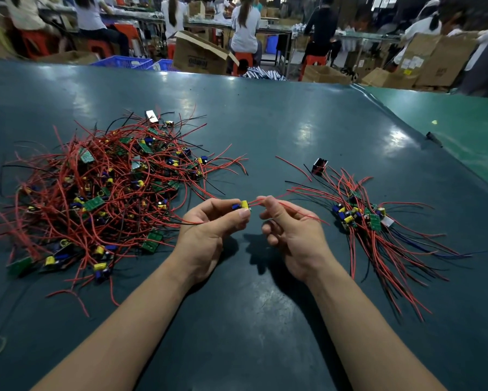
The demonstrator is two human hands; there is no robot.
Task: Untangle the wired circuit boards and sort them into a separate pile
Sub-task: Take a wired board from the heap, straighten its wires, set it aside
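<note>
Two bare hands meet just above the middle of a dark green table (265, 114). The left hand (209, 230) has its grip clamped, thumb and curled fingers, on one small circuit board (242, 206) that carries a yellow block and a blue capacitor. The right hand (290, 232) has its grip pinched on the red wires (268, 199) that leave that board, close beside the left fingertips; more of the board's red leads trail over the right palm and back toward the left wrist. Judging by this, one board is being freed and straightened right now. To the right, near the right hand, lies the sorted pile (361, 215): a modest bundle of boards bunched together with their red and black wires fanned out roughly in line. To the left, well apart from it, sits the tangled heap (96, 187), far larger, with green boards, yellow and blue parts and red wires looping over one another in every direction. By that balance the task looks early: only a small share is sorted, most is left. Beyond the table, people sit at benches among cardboard boxes (200, 55).
</note>
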